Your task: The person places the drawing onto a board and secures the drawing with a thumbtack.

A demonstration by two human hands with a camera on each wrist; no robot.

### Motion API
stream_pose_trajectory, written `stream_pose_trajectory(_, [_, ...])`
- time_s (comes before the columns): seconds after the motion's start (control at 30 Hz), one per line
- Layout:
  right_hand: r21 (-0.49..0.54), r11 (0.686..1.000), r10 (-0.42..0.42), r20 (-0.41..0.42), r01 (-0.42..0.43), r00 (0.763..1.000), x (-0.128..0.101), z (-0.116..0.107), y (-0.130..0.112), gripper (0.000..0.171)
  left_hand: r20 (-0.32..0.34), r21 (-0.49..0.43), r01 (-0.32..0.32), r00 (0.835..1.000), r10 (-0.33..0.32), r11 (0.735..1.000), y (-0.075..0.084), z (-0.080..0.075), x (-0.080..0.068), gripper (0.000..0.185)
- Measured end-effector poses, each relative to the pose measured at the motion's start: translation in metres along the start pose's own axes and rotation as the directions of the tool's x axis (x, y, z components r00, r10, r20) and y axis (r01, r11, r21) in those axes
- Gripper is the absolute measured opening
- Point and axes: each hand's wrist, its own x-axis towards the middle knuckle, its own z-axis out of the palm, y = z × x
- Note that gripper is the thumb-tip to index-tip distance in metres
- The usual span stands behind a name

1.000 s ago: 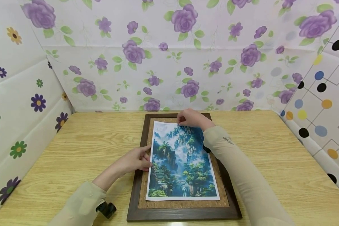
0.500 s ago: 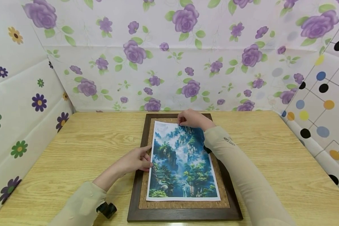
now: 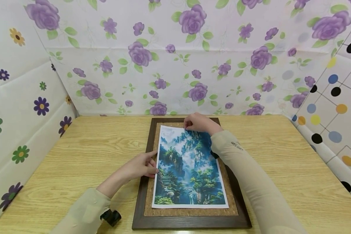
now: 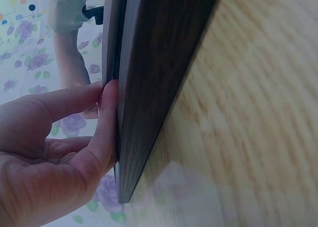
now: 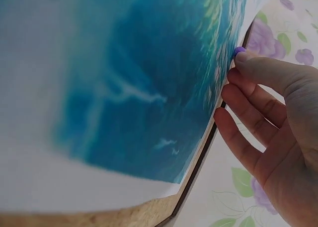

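A landscape print point(image 3: 190, 169) with misty mountains and a white border lies on a cork board point(image 3: 190, 212) with a dark brown frame point(image 3: 190, 222). At the print's top edge my right hand point(image 3: 199, 123) pinches a small purple push pin point(image 5: 239, 50) between thumb and index finger; the other fingers hang near the frame. My left hand point(image 3: 140, 165) rests over the frame's left side, index fingertip and thumb touching the print's left edge. Close up in the left wrist view, thumb and index fingertip sit beside the frame's inner edge; the contact with the paper is hard to see.
The board lies on a light wood-grain table point(image 3: 99, 146). Purple-flowered sheeting point(image 3: 175, 65) stands behind, with a daisy-patterned panel point(image 3: 26, 97) on the left and a dotted panel point(image 3: 339, 130) on the right. A black wrist camera point(image 3: 111, 217) is strapped by the left sleeve.
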Motion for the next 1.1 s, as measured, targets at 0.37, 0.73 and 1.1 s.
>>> stream_pose_trajectory(0.37, [-0.006,1.0,-0.014,0.019,0.014,1.0,0.004,-0.003,0.001,0.011,-0.002,0.005,-0.004,1.0,0.004,1.0,0.0,0.0,0.0,0.079])
stream_pose_trajectory(0.73, [0.01,1.0,-0.01,0.025,0.01,1.0,0.008,-0.006,0.001,0.014,-0.001,-0.001,-0.007,1.0,0.007,1.0,-0.001,0.0,0.001,0.079])
stream_pose_trajectory(1.1, [-0.005,0.999,0.033,0.06,-0.033,0.998,0.011,-0.011,-0.004,0.012,0.0,-0.004,-0.01,1.0,0.01,1.0,-0.003,0.0,0.002,0.08])
